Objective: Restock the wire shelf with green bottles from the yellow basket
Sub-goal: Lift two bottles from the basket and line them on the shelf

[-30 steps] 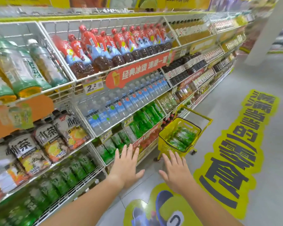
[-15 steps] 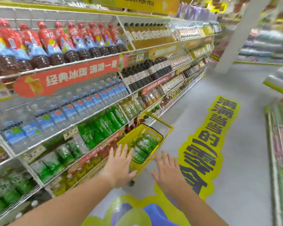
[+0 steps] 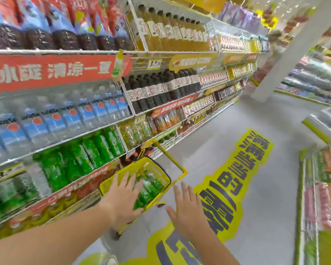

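Observation:
The yellow basket (image 3: 155,167) stands on the floor against the foot of the shelving, its long handle raised to the right. Green bottles (image 3: 149,188) lie inside it. My left hand (image 3: 124,196) hovers flat over the basket's near left part with fingers spread, covering some bottles; whether it touches them I cannot tell. My right hand (image 3: 185,207) is open in the air just right of the basket, holding nothing. A wire shelf (image 3: 80,176) on the left carries a row of green bottles (image 3: 88,152) at about knee height.
Above the green row sit water bottles (image 3: 52,121), and dark drinks with red tops (image 3: 46,35) higher up. The aisle floor (image 3: 256,197) bears a big yellow sticker (image 3: 243,169). Another shelf unit (image 3: 321,188) stands close on the right, a white pillar (image 3: 287,54) farther off.
I have moved forward along the aisle. The basket is now right under my hands; my left hand has come over it, and my right hand is beside it.

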